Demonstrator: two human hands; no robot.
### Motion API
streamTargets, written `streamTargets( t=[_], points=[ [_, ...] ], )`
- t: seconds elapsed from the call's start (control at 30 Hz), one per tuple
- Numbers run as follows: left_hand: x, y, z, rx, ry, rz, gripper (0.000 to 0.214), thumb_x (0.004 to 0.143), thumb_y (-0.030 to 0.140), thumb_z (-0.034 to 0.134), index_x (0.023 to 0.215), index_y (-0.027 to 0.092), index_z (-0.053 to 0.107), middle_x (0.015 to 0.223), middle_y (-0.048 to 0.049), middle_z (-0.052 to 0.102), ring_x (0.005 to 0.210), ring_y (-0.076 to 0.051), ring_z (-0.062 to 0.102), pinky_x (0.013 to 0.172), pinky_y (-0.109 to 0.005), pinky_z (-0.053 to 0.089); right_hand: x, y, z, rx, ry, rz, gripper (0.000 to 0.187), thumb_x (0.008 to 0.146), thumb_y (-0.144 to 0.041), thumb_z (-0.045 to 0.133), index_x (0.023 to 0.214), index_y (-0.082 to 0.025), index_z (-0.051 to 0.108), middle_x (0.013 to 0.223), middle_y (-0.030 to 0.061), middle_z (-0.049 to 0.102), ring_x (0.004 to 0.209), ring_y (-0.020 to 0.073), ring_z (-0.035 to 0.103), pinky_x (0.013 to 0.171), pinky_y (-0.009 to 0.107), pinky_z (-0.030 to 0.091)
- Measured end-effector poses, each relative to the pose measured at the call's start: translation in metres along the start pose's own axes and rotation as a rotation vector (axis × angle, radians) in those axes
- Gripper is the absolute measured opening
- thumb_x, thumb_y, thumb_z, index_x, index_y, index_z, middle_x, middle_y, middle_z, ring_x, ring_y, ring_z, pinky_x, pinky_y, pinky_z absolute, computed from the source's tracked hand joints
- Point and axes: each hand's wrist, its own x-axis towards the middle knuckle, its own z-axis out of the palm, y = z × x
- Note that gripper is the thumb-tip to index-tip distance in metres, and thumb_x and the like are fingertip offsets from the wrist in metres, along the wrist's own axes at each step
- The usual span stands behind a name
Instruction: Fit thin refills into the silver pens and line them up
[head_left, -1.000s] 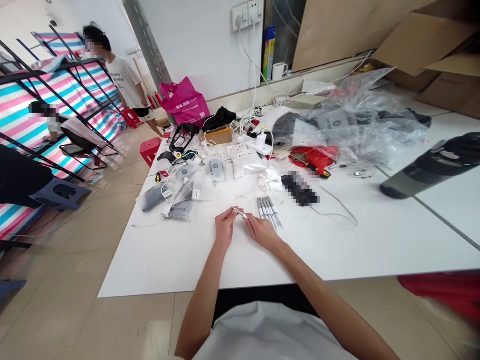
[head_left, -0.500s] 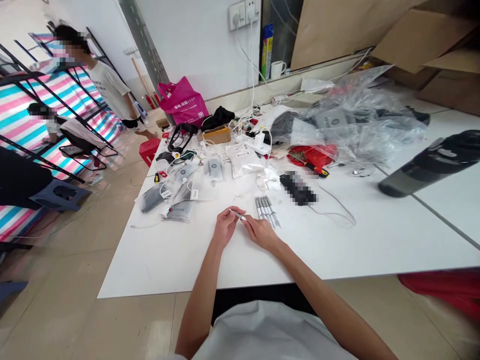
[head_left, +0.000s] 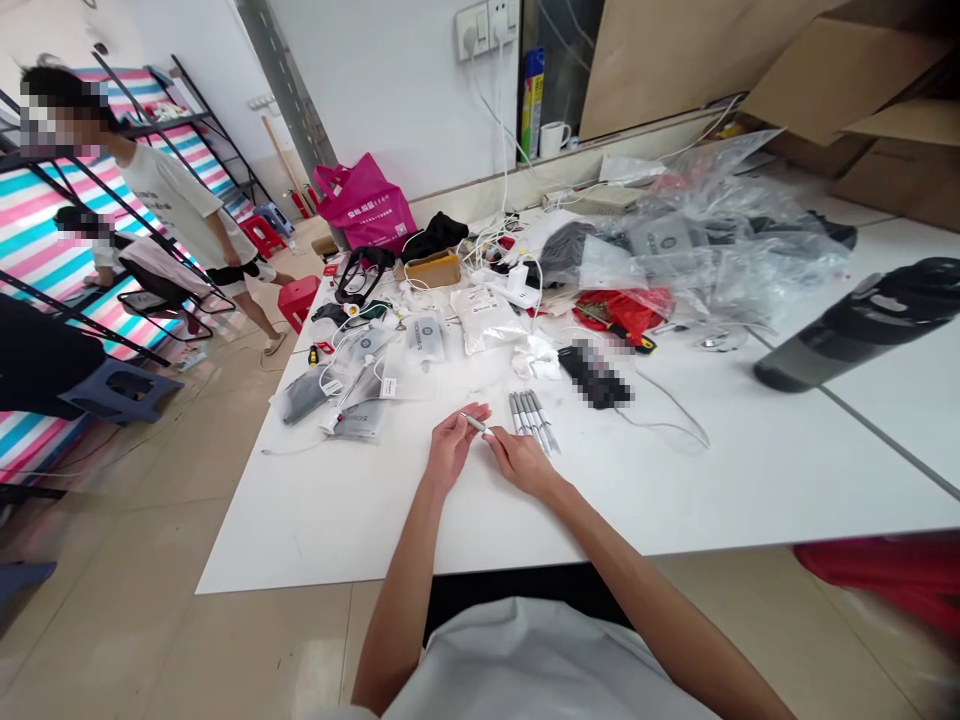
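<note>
A grey and white pen [head_left: 474,422] is held between my two hands, low over the white table [head_left: 337,530]. My left hand [head_left: 448,452] has its thumb against the pen's upper end, the fingers behind it and partly straightened. At the other end, my right hand [head_left: 523,464] pinches the white part of the pen between thumb and fingers. Several similar pens [head_left: 534,420] lie side by side on the table, just beyond my right hand.
Bagged items [head_left: 367,420] lie at the left. Beyond my hands are a white packet [head_left: 487,322], crumpled tissue [head_left: 537,357] and a black object with a cable [head_left: 596,375]. A dark bottle [head_left: 847,335] stands at the right. A person [head_left: 172,205] walks at the far left.
My left fingers have straightened a little, and more of the pen shows. The person in the background has moved left. The pens on the table lie as before.
</note>
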Motion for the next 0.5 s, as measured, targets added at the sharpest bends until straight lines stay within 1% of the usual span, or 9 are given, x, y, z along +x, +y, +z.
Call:
streamTargets(
  t=[0.03,0.1,0.17,0.23,0.37,0.43,0.5],
  points=[
    [-0.001,0.001,0.001,-0.011,-0.018,-0.008,0.040,0.088,0.048,0.080,0.115,0.019,0.080,0.126,-0.0151,0.076,0.124,-0.031,0.069,0.112,-0.047,0.046,0.000,0.000,-0.001,0.008,-0.001,-0.003,0.040,0.114,-0.035,0.027,0.115,-0.015,0.062,0.070,0.0037,0.071,0.053,0.0151,0.057,0.056,0.027,0.028],
    [-0.001,0.000,0.001,0.005,-0.014,-0.002,0.036,0.087,0.047,0.081,0.109,0.018,0.081,0.118,-0.0142,0.078,0.119,-0.029,0.071,0.110,-0.045,0.046,-0.001,0.000,-0.001,0.018,-0.003,-0.016,0.040,0.114,-0.035,0.027,0.115,-0.016,0.062,0.071,0.0034,0.071,0.053,0.0148,0.057,0.055,0.026,0.028],
    [-0.001,-0.002,-0.003,0.051,0.030,0.027,0.031,0.087,0.047,0.082,0.097,0.017,0.082,0.103,-0.0125,0.080,0.105,-0.026,0.073,0.104,-0.043,0.049,-0.002,0.000,0.000,0.019,0.001,-0.028,0.040,0.114,-0.036,0.027,0.116,-0.015,0.062,0.071,0.0035,0.071,0.053,0.0149,0.057,0.055,0.027,0.028],
    [0.000,-0.006,-0.007,0.078,0.081,0.060,0.029,0.084,0.045,0.084,0.088,0.016,0.082,0.092,-0.0100,0.079,0.094,-0.023,0.072,0.099,-0.041,0.049,-0.003,0.000,0.001,0.011,0.011,-0.035,0.040,0.114,-0.037,0.028,0.117,-0.015,0.062,0.070,0.0038,0.071,0.053,0.0152,0.058,0.055,0.027,0.026],
    [0.004,-0.010,-0.012,0.093,0.164,0.112,0.024,0.076,0.038,0.090,0.079,0.018,0.078,0.082,-0.0051,0.077,0.084,-0.019,0.069,0.096,-0.038,0.049,-0.003,-0.001,0.004,-0.014,0.031,-0.041,0.039,0.114,-0.038,0.033,0.117,-0.014,0.064,0.069,0.0047,0.072,0.053,0.0149,0.057,0.055,0.027,0.024],
    [0.004,-0.010,-0.011,0.087,0.170,0.132,0.026,0.073,0.038,0.093,0.079,0.020,0.075,0.080,-0.0027,0.074,0.082,-0.017,0.067,0.094,-0.036,0.049,-0.002,-0.002,0.005,-0.025,0.036,-0.046,0.039,0.113,-0.038,0.034,0.114,-0.014,0.065,0.069,0.0049,0.072,0.053,0.0149,0.056,0.055,0.028,0.023],
    [0.003,-0.008,-0.008,0.071,0.137,0.126,0.033,0.072,0.042,0.094,0.090,0.021,0.076,0.089,-0.0039,0.075,0.088,-0.018,0.069,0.094,-0.036,0.049,-0.001,-0.002,0.005,-0.033,0.047,-0.037,0.039,0.113,-0.038,0.034,0.113,-0.014,0.065,0.070,0.0054,0.072,0.054,0.0151,0.057,0.056,0.028,0.023]
  ],
)
